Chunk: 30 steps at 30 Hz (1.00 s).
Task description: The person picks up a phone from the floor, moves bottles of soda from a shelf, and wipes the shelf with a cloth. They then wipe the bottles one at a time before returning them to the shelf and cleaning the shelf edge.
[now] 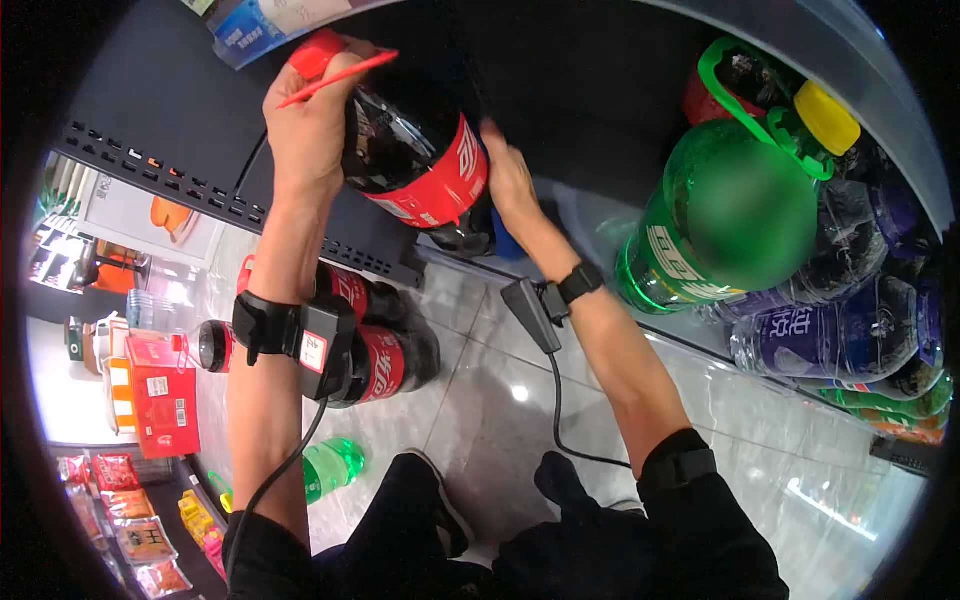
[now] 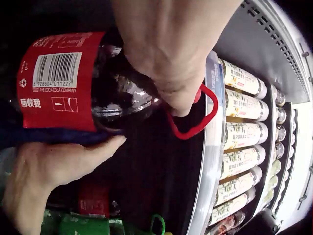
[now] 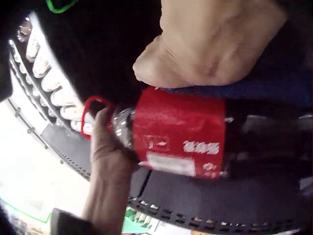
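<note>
A large dark cola bottle [image 1: 415, 150] with a red label lies tilted at the shelf, its cap end toward my left hand [image 1: 305, 130]. That hand grips the neck beside the red cap [image 1: 318, 55] and red carry loop [image 1: 340, 78]. Along the bottle's other side rests my right hand [image 1: 512, 185], its thumb extended in the left wrist view. Something blue [image 2: 63, 137] shows between the right hand [image 2: 68, 161] and the label [image 2: 58, 78]. In the right wrist view the right hand [image 3: 210, 44] is beside the bottle [image 3: 181, 132]; its fingertips are partly hidden.
A green bottle [image 1: 670, 250] and purple-labelled water bottles [image 1: 800, 335] stand at the right. More cola bottles [image 1: 385, 365] and a green one [image 1: 330, 468] are on the tiled floor [image 1: 490, 400]. A perforated shelf edge [image 1: 170, 170] runs at left; pale-labelled bottles [image 2: 242, 134] line another shelf.
</note>
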{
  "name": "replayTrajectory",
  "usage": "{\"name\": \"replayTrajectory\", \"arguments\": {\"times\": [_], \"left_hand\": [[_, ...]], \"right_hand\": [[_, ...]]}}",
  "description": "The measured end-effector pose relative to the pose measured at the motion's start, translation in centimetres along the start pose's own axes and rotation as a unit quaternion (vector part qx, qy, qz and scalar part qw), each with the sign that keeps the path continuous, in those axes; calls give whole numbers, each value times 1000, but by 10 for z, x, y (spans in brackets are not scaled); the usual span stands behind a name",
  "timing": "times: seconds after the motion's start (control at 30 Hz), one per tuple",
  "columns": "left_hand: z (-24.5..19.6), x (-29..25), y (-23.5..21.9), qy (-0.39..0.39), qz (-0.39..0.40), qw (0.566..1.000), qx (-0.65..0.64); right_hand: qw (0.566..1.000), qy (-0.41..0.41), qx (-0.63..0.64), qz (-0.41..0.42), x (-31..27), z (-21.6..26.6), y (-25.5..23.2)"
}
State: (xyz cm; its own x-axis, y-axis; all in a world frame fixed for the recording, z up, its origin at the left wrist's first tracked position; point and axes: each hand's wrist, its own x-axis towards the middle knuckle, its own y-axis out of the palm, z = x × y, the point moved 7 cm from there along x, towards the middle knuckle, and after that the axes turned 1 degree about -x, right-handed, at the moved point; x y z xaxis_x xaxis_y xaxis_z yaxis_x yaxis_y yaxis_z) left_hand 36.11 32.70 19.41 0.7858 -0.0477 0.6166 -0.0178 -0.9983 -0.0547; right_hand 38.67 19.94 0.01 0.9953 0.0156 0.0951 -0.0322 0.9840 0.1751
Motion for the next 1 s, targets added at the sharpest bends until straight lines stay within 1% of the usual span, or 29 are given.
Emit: {"name": "replayTrajectory", "arguments": {"times": [0.03,0.07,0.1,0.13,0.17,0.2,0.23,0.27,0.3,0.33,0.4,0.43,0.47,0.5,0.53,0.57,0.6,0.67,0.7,0.73,0.77,0.8,0.83,0.87,0.9,0.93,0.97,1.0], "left_hand": [[-2,1,4,15,-10,1000,4],[0,2,4,16,-10,1000,3],[1,1,3,23,-22,999,20],[1,0,2,30,-33,998,35],[-4,-2,5,37,-48,995,74],[-7,-2,7,41,-48,996,70],[-9,-4,6,50,-67,991,109],[-12,-7,5,56,-86,984,148],[-14,-9,6,55,-91,985,139],[-15,-9,7,59,-93,984,136],[-17,-12,4,70,-136,967,204],[-19,-13,3,88,-163,961,208],[-18,-14,2,72,-184,951,239],[-23,-18,4,67,-217,941,252],[-27,-21,6,61,-249,929,266],[-24,-21,5,21,-277,912,303],[-27,-24,8,-28,-294,906,303],[-29,-24,10,-68,-307,905,286],[-25,-17,13,-103,-212,946,221],[-23,-16,15,-136,-112,972,153],[-26,-19,14,-181,-67,964,180],[-25,-14,13,-134,25,976,168],[-22,-15,7,-112,49,980,158],[-31,-17,7,-91,72,982,149],[-27,-12,2,-91,69,982,149],[-23,-5,-3,-79,88,968,221],[-22,-1,-4,-67,106,948,291],[-19,-2,-5,-70,102,948,292]], "right_hand": [[1000,-4,0,0,-4,-9,1],[998,-5,-38,-54,-13,-19,-5],[991,-3,-77,-109,-30,-16,-10],[980,43,-79,-177,-50,-18,-13],[973,48,-85,-210,-61,-31,-10],[965,51,-89,-243,-71,-34,-7],[965,46,-90,-244,-74,-35,-1],[959,123,-26,-255,-83,-38,3],[944,198,38,-263,-92,-43,9],[945,193,37,-263,-93,-38,12],[921,278,131,-241,-98,-54,27],[927,270,114,-235,-99,-59,29],[929,263,112,-233,-103,-55,29],[934,252,138,-212,-108,-47,28],[931,245,193,-189,-111,-40,27],[924,242,247,-166,-116,-30,26],[926,237,244,-165,-123,-14,22],[924,121,344,-119,-125,25,19],[960,56,248,-116,-119,22,7],[961,53,246,-115,-118,20,2],[967,-15,220,-124,-118,32,-5],[968,-75,203,-130,-121,51,-7],[964,-135,187,-135,-125,71,-10],[964,-135,187,-135,-125,83,-9],[965,-208,100,-126,-126,105,-8],[953,-279,11,-115,-127,122,-3],[936,-330,-64,-102,-127,133,4],[937,-328,-64,-97,-120,138,9]]}}
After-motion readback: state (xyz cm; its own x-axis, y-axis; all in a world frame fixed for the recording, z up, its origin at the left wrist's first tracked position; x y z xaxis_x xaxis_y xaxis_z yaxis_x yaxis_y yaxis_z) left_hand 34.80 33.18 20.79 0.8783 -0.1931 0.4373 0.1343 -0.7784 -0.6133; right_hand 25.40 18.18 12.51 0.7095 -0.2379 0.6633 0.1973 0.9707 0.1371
